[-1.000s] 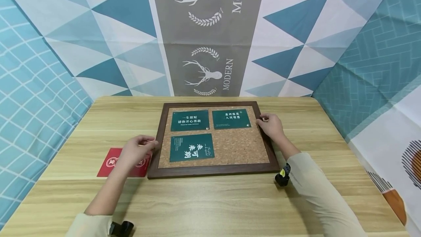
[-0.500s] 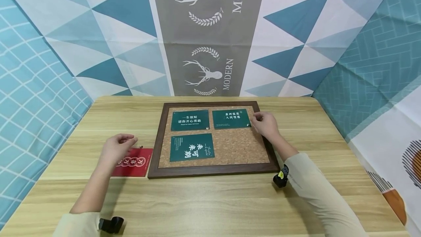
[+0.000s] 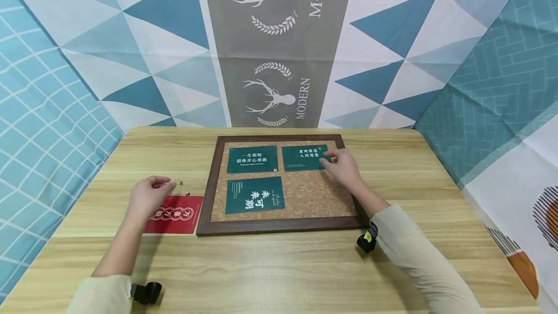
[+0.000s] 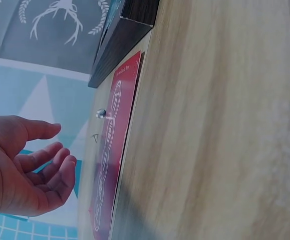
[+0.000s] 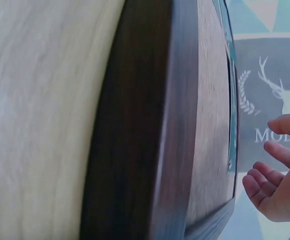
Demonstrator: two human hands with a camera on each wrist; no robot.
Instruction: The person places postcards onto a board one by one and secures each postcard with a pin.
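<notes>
Find the red card (image 3: 176, 214) flat at lower left of the frame, near the loosely curled, empty left hand (image 3: 148, 197). Right of centre, see the right hand (image 3: 344, 167), likewise loose and apparently empty, by a green card (image 3: 302, 158). Expect light, thin, bendable cards; pinch by opposite edges.

Head view from above, wrist views close, frame (image 3: 283, 226) shared

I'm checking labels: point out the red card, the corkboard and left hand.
Red card (image 3: 174, 214), head view: middle of printed face.
Corkboard (image 3: 320, 198), head view: bare cork, lower right.
Left hand (image 3: 147, 197), head view: middle of hand.
</notes>
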